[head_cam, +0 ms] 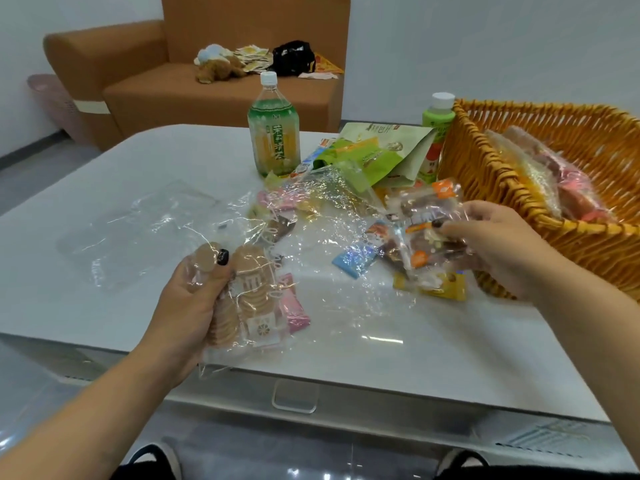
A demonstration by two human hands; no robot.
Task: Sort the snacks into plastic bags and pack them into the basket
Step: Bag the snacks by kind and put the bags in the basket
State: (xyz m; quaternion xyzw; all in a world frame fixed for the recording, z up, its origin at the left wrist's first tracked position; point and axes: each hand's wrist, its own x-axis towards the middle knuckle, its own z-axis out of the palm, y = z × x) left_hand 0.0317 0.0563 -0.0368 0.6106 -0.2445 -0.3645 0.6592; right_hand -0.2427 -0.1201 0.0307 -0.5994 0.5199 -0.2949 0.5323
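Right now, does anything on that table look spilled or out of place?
Nothing is spilled or broken. Loose snack packets lie scattered under crumpled clear plastic, and a green pouch leans tilted by the basket: unsorted, not damaged.

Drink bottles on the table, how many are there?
2. The tall green tea bottle stands at the far middle of the table. A smaller green bottle, partly hidden by snack packets, stands against the basket. Others could be hidden.
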